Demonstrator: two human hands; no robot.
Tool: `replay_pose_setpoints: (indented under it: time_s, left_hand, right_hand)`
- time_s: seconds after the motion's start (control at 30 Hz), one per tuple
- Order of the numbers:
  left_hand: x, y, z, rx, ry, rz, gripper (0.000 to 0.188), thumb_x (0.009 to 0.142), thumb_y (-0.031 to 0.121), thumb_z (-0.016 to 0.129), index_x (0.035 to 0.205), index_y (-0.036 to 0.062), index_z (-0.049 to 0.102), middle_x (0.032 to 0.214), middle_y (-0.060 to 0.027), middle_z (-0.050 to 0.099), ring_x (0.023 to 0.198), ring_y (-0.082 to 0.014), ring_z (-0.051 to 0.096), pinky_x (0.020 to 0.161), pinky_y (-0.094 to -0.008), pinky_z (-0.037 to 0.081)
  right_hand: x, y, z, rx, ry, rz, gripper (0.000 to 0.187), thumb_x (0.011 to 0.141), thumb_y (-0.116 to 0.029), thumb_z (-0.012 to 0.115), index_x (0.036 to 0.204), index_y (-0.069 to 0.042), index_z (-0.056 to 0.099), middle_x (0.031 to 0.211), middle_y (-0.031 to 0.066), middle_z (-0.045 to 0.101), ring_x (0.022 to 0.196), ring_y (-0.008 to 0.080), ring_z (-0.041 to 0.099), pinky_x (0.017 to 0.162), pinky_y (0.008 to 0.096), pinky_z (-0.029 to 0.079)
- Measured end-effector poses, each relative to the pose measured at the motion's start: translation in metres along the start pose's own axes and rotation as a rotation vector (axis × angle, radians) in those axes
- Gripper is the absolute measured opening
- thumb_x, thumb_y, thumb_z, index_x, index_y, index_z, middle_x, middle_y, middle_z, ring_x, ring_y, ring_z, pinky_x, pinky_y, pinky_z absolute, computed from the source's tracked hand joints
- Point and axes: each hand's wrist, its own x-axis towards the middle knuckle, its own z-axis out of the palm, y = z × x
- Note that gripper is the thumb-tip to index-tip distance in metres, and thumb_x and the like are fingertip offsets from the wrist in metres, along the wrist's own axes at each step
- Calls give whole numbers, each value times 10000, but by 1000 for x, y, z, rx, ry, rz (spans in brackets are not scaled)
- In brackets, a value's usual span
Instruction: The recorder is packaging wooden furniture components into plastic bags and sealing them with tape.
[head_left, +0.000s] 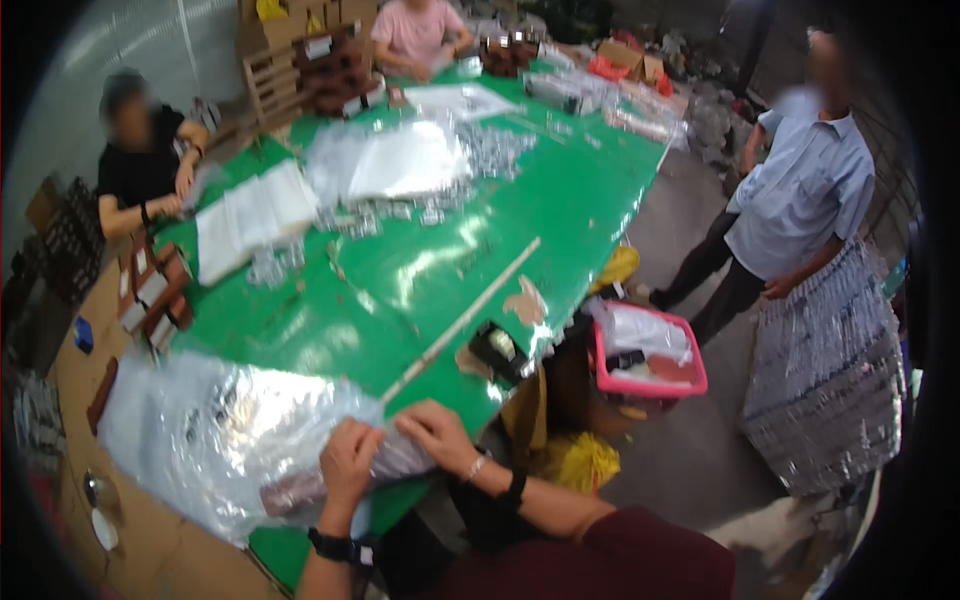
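Note:
Both my hands are at the near edge of a green-topped table (330, 340). My left hand (347, 462) is closed, its fingers bunched on clear plastic film. Just right of it, my right hand (437, 434) pinches the same film, which appears to be a clear plastic bag (398, 458). A reddish-brown piece (292, 494) shows through plastic beside and below my left hand; its kind is unclear. Spread out to the left is a shiny pile of clear plastic bags (190, 420). Under my palms the film's edges are hidden.
A pale strip (465, 315) runs along the table near a black box-like thing (500, 350). Brown bundles (152, 290) and more plastic bags (400, 160) lie farther off. A pink basket (603, 375) stands right, near a wrapped stack (825, 370). Several people surround the table.

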Motion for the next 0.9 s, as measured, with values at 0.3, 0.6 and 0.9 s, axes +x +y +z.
replay_pose_setpoints:
  time_s: [0.3,0.6,0.9]
  left_hand:
    - [17,-9,7,50,18,48,256,921,260,608,838,21,642,807,-152,604,780,-349,590,680,-428,440]
    - [14,1,9,122,6,-94,261,911,295,640,842,45,669,871,-130,599,803,-297,617,709,-398,463]
    - [5,89,-54,193,-288,27,393,982,370,515,1199,71,646,1138,-155,667,1023,-327,649,848,-399,500]
  right_hand:
    - [21,-1,8,-78,165,18,233,887,-267,682,926,-40,717,845,162,682,767,306,653,675,385,505]
    - [16,-9,1,-176,104,47,200,911,-250,645,862,-63,695,735,101,639,682,249,591,619,367,446]
    - [-6,-71,-30,158,164,-307,115,900,-106,663,854,-1,669,739,76,603,695,202,532,633,308,424]
